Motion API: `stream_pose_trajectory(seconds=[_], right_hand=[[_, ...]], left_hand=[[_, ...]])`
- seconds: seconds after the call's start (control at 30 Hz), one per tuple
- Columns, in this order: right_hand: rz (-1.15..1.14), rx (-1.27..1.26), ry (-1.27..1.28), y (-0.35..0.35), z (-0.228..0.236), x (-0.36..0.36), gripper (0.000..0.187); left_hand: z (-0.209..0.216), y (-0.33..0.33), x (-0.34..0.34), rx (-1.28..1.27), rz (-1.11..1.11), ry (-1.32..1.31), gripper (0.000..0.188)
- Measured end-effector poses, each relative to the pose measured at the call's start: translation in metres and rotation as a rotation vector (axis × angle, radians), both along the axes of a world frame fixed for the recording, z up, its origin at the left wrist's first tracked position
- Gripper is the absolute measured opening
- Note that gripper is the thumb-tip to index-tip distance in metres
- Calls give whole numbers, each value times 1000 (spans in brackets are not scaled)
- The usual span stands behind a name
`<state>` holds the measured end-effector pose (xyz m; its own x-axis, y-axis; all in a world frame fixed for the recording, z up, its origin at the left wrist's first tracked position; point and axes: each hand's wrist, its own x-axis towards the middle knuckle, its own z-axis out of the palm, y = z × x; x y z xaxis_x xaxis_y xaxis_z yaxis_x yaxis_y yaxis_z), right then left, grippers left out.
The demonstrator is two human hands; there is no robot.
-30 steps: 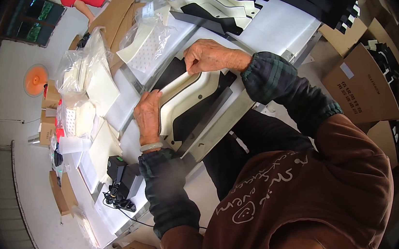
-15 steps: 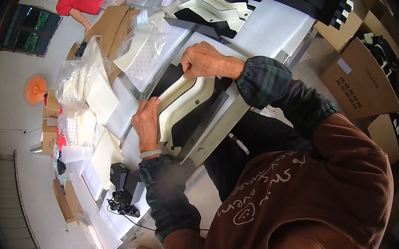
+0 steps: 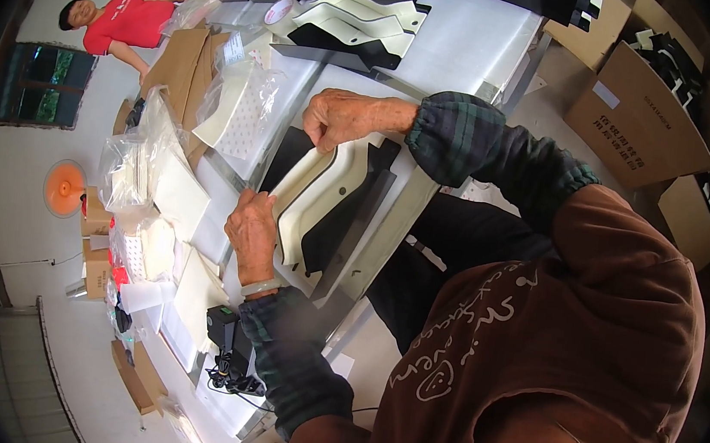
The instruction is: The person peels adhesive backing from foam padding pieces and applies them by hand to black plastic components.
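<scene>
Cream zigzag-shaped liner (image 3: 319,197) lies on a matte-black sheet panel (image 3: 338,235), between the right hand (image 3: 344,120) pinching its rim and the left hand (image 3: 253,235) at its edge (can't tell if gripping), so I'd keep tension light, even.

Panel (image 3: 329,238): black, matt, smooth; whether plastic or coated metal cannot be told. Lining (image 3: 320,198): cream, matt, smooth. Counter (image 3: 485,38): white, smooth, with a faint sheen. Bags (image 3: 124,170): clear plastic film, glossy, crumpled. Carton (image 3: 624,94): brown cardboard, matt. Sleeves (image 3: 459,137): plaid cloth, matt, gathered. Shirt (image 3: 592,272): brown cloth, matt. Bracelet (image 3: 261,286): pale, smooth; material undetermined. Loose sheets (image 3: 182,192): cream, matt, smooth.
</scene>
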<state>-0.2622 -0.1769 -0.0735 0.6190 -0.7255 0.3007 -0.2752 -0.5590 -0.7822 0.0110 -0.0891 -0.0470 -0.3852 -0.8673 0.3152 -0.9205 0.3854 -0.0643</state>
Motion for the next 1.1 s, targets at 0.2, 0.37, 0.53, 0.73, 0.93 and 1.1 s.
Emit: stream_pose_trajectory(seconds=[0.2,0.37,0.53,0.73,0.93,1.1], right_hand=[[217,-111,-59,-4,-1,-2,12],[142,-66,38,-1,3,-3,11],[-23,-62,102,1,0,1,9],[-67,-63,115,3,0,0,9],[-141,-57,93,12,2,0,13],[-168,-24,100,6,-8,2,12]], left_hand=[[-4,-3,-5,50,8,62,18],[2,-1,-4,103,28,65,20],[-4,-5,2,31,-43,82,14],[-5,-4,2,6,-62,91,13],[9,0,-3,26,49,-15,18],[35,-17,-60,198,11,177,26]])
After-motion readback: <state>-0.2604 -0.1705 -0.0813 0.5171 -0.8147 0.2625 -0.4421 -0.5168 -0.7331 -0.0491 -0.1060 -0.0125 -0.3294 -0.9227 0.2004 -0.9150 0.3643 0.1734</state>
